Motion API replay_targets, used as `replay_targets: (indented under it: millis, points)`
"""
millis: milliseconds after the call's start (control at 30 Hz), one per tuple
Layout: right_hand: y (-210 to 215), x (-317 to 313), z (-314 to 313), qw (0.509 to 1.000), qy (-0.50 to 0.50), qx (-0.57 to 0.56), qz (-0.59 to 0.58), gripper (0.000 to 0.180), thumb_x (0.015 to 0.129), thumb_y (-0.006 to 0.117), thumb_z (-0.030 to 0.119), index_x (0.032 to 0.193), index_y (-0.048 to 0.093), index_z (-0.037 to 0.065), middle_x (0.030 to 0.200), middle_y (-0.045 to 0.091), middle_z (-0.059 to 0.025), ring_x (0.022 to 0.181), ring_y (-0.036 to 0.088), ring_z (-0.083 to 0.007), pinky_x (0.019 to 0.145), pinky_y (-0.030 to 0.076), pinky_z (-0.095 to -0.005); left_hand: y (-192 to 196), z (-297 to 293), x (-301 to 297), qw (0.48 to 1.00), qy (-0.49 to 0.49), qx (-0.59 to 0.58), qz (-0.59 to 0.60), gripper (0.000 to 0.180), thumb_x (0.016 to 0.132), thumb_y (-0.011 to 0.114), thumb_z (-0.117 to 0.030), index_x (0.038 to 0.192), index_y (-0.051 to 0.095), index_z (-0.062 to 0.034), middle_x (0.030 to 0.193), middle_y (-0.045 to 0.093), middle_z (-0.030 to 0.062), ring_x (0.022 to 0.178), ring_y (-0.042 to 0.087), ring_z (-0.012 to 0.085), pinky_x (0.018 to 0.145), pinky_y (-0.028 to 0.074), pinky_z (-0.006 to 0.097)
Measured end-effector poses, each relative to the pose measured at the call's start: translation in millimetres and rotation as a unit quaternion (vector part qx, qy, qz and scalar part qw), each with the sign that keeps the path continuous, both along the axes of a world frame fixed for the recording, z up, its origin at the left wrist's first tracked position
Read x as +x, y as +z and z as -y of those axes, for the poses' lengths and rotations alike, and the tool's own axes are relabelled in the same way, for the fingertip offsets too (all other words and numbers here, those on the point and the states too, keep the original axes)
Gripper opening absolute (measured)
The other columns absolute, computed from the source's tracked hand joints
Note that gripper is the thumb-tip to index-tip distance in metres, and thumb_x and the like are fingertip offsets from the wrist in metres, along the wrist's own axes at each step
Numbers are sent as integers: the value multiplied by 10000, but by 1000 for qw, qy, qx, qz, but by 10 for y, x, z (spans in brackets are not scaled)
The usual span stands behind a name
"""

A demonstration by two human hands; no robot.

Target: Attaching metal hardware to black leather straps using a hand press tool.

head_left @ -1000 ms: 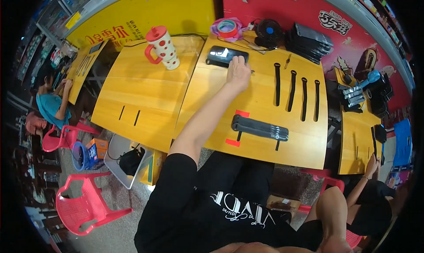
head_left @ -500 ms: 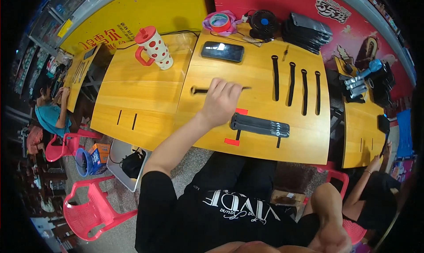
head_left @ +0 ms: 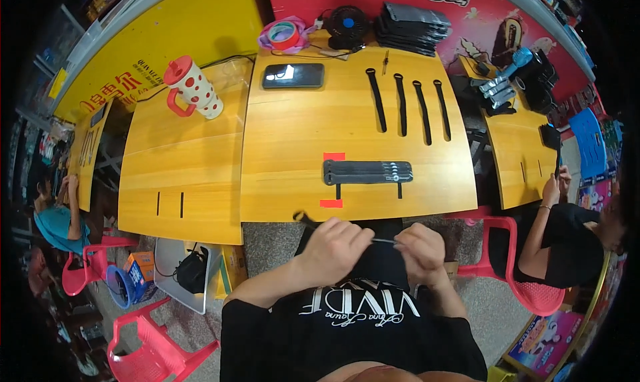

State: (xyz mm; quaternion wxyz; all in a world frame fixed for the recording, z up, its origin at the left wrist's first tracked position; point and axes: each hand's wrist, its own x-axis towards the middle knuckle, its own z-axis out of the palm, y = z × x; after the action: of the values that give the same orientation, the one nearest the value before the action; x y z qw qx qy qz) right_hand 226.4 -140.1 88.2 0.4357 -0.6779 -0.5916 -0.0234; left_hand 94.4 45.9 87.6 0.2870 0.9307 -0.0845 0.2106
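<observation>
My left hand (head_left: pixel 337 250) is closed round a black strap (head_left: pixel 305 218), whose looped end sticks out past the hand on its left. A thin dark length of it shows between my hands, over my lap. The fingers of my right hand (head_left: pixel 423 247) are pinched at the other end. Beyond my hands, a stack of flat black strips (head_left: pixel 367 172) lies on the table (head_left: pixel 287 189), across two dark marks and between a red tape piece (head_left: pixel 334 157) and another red tape piece (head_left: pixel 331 203). Several black looped straps (head_left: pixel 401 105) lie in a row farther right.
At the back stand a small black fan (head_left: pixel 347 23), a tape roll (head_left: pixel 283 34) and a pile of black packets (head_left: pixel 412 29). A phone (head_left: pixel 293 76) lies before them. A spotted tumbler (head_left: pixel 195 89) is at left. Co-workers sit on both sides; a pink chair (head_left: pixel 157 339) stands lower left.
My left hand has come back from over the table to my lap with the strap. My right hand has risen from the lower right to the strap's other end. The view has shifted.
</observation>
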Motion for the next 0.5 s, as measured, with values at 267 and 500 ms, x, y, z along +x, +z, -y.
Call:
replay_targets:
  millis: [267, 500]
  points:
    - [-421, 174, 235, 923, -168, 85, -337, 78, 775, 644, -104, 829, 652, -48, 764, 639, -87, 678, 602, -141, 602, 444, -243, -260, -420, -158, 971, 55, -198, -121, 42, 838, 674, -5, 877, 688, 3, 762, 667, 103, 665, 655, 210, 580, 499, 305]
    - [-614, 387, 21, 891, -230, 67, -386, 23, 834, 667, -56, 824, 648, -48, 712, 577, -21, 644, 527, -71, 585, 406, -217, -607, -428, 45, 785, 232, -551, -163, 63, 879, 693, -49, 865, 690, 12, 733, 674, 40, 567, 582, 54, 469, 437, 182]
